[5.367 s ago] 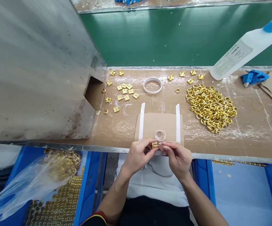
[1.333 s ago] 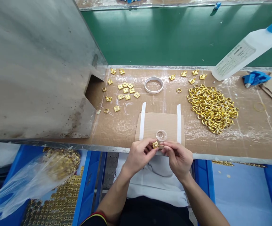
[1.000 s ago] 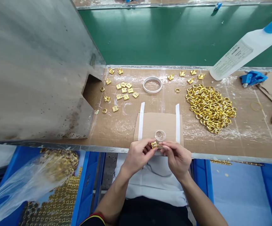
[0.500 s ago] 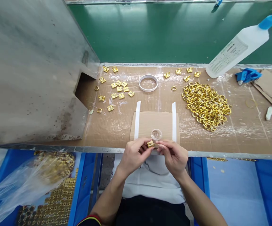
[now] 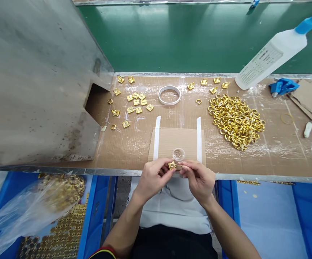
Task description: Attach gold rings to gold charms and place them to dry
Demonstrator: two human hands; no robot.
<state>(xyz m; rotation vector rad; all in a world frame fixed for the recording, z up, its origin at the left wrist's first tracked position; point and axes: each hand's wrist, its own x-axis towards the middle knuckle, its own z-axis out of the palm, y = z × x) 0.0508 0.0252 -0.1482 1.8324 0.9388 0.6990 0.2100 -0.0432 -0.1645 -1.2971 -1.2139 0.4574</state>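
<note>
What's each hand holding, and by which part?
Left hand: a gold piece, by its edges, between thumb and fingers. Right hand: a thin stick, by the end away from the piece.

There's room beyond the cardboard pad (image 5: pixel 177 138) — metal box (image 5: pixel 37 82) left, ring pile (image 5: pixel 237 120) right.

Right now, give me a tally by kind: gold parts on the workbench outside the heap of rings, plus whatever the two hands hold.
Square gold pieces on the workbench: 18
Single gold rings there: 3
Gold piece in the left hand: 1
Thin rod in the right hand: 1
Total: 23
</note>
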